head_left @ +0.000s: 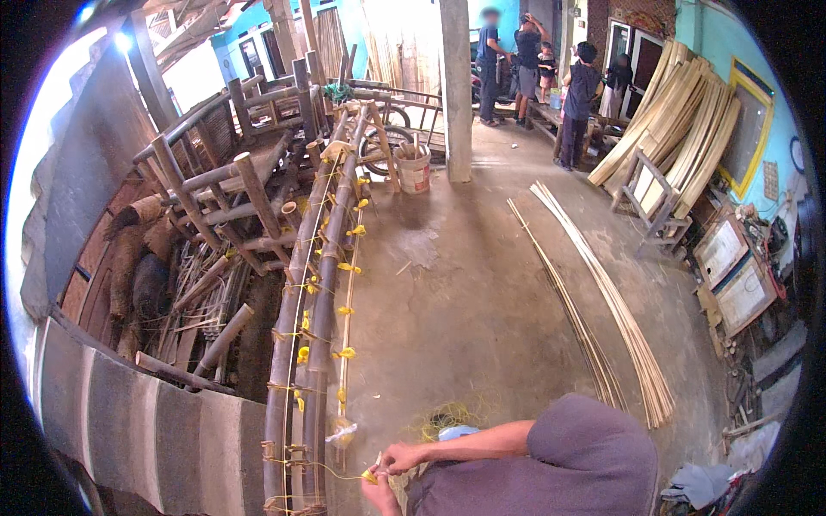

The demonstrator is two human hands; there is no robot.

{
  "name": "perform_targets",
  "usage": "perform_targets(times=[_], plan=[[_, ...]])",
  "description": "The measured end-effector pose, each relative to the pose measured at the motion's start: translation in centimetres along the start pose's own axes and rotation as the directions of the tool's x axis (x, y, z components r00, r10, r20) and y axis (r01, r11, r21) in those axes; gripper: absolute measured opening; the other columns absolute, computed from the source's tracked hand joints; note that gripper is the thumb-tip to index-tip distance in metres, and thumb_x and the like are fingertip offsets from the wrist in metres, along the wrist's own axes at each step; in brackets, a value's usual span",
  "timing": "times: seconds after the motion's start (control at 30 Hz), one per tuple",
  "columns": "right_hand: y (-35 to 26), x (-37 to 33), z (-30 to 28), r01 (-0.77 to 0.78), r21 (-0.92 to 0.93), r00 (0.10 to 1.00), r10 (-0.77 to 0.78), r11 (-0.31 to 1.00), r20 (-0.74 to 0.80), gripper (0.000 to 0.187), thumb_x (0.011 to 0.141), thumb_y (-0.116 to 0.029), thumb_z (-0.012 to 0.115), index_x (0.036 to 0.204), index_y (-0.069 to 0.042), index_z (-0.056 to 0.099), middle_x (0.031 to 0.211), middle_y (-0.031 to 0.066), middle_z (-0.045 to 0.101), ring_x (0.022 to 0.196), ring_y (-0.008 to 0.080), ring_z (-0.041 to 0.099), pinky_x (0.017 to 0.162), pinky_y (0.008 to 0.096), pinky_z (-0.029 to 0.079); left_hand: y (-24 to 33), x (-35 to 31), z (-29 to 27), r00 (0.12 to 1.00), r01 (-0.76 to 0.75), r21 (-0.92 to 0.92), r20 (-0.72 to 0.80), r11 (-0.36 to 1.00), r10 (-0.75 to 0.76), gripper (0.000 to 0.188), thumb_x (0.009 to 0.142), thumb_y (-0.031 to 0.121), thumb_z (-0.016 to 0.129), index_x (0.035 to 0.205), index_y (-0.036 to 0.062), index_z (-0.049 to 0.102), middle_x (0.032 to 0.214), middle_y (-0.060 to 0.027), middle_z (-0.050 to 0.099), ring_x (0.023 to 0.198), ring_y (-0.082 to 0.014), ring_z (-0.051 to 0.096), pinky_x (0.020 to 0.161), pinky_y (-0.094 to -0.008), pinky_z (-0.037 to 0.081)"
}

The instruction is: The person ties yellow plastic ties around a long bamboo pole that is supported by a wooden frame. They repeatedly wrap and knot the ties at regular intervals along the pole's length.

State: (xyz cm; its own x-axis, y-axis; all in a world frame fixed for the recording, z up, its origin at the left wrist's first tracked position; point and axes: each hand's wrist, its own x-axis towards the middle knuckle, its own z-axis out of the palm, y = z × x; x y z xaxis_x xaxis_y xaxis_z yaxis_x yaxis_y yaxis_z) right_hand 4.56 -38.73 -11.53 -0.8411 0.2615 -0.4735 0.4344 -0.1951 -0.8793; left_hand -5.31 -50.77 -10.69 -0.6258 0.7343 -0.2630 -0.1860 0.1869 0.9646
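My left hand is closed at the lower edge, beside the dark bamboo poles, with a small bundle of yellow cord at its fingertips. A single strand stretches from this bundle to the poles. Just above it, my right hand is closed, its fingers meeting the left hand's around a small pale piece that is too small to make out. Two long dark bamboo poles run away from me on the left, with short pegs across them. Yellow cord ties hang along a thin rod beside them.
Loose yellow cord lies by a light blue object near my right forearm. Long pale bamboo strips rest on the concrete floor. Bamboo chair frames are piled at left. A bucket and pillar stand farther off; several people are behind.
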Motion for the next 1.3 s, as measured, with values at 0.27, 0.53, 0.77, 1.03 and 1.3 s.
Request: perform_targets(times=[0.27,0.53,0.77,1.03,1.3], plan=[[2.3,1.2,0.8,0.378,-0.379,0.913,-0.272,0.844,0.304,0.026,0.064,-0.013,0.062,0.088,-0.006,0.067,0.078,0.0107,0.066,0.071,0.023,0.062,0.063,0.0359,0.048,5.1,0.0,-0.3,0.941,0.329,-0.795,0.229,0.51,-0.25,0.027,0.076,0.007,0.051,0.104,0.0051,0.049,0.076,0.0012,0.05,0.052,-0.003,0.04,0.044,-0.0155,0.034],[-1.0,-1.7,-2.6,0.282,-0.242,0.943,-0.315,0.928,-0.108,0.018,0.075,-0.021,0.066,0.084,-0.005,0.065,0.072,0.007,0.065,0.063,0.0171,0.061,0.057,0.0323,0.048,4.6,2.2,-4.1,0.996,0.073,-0.375,0.076,0.924,-0.048,0.022,0.078,0.006,0.056,0.099,0.0008,0.052,0.073,0.0021,0.051,0.056,-0.0031,0.043,0.051,-0.0155,0.038],[-3.3,-1.7,-1.2,0.318,0.109,0.944,-0.303,0.942,-0.13,0.014,0.074,-0.007,0.065,0.085,0.0,0.06,0.068,0.0044,0.061,0.061,0.0102,0.057,0.053,0.0259,0.046,5.6,-0.1,-0.3,0.995,-0.046,0.246,0.094,0.968,0.023,0.027,0.074,0.002,0.067,0.099,-0.0021,0.056,0.082,-0.0046,0.061,0.071,-0.0087,0.054,0.065,-0.0219,0.045],[-2.7,-0.6,-0.6,0.199,0.424,0.98,-0.19,0.884,-0.064,0.021,0.078,-0.015,0.063,0.092,-0.002,0.055,0.08,0.0029,0.059,0.072,0.0101,0.057,0.06,0.026,0.047,4.0,0.2,-1.2,0.995,-0.058,0.306,0.093,0.95,0.031,0.025,0.078,0.009,0.068,0.098,-0.0018,0.057,0.081,-0.0038,0.061,0.064,-0.0075,0.052,0.058,-0.0218,0.043],[-4.0,-1.1,-0.4,0.466,-0.145,0.861,-0.485,0.873,-0.153,0.028,0.075,-0.019,0.069,0.095,-0.003,0.057,0.085,0.0077,0.062,0.078,0.0184,0.061,0.069,0.031,0.048,3.1,0.4,-1.6,0.999,-0.02,0.037,0.04,0.999,0.018,0.019,0.084,0.005,0.057,0.1,-0.004,0.057,0.081,-0.0056,0.062,0.062,-0.0083,0.054,0.056,-0.0207,0.044]])
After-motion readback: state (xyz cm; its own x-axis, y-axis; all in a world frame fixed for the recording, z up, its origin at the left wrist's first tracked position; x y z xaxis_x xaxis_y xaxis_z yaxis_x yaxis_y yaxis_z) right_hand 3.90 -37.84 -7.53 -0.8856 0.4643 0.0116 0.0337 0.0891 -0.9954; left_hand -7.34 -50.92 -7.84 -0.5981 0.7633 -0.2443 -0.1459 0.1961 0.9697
